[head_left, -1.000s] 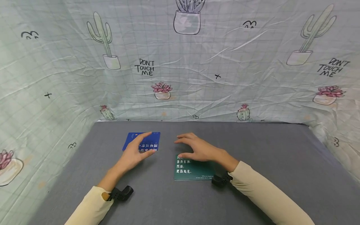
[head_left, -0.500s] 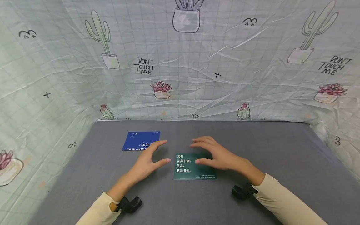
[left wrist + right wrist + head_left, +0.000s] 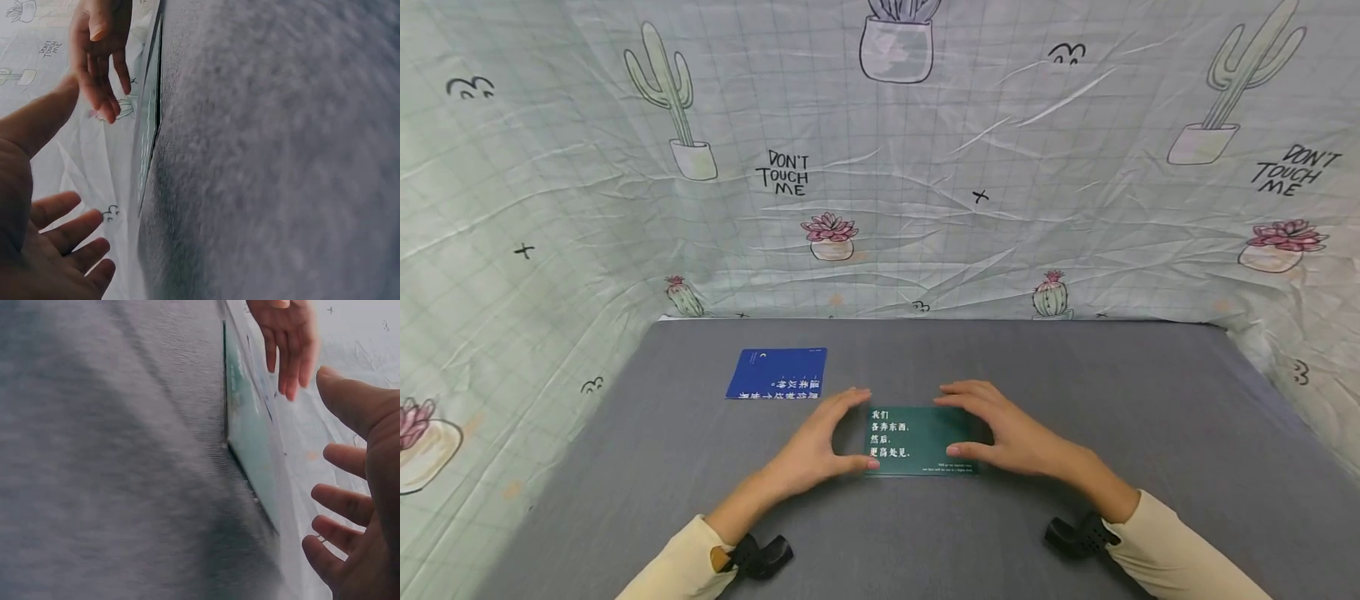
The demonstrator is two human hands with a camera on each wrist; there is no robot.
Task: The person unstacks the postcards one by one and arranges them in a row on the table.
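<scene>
Likely a reach: left hand [image 3: 811, 446] and right hand [image 3: 1021, 435], both empty, hover about the green card [image 3: 923, 435], nearer than the far edge of the worktop [image 3: 1097, 375]; gripping calls for closing inward.

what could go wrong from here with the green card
1. The green card lies flat on the gray tabletop, so it might be hard to lift by its edge.
2. The left hand and right hand hover at opposite ends of it, so uneven pressure could skew it.
3. The blue card lies near the left hand, which might nudge it.
</scene>
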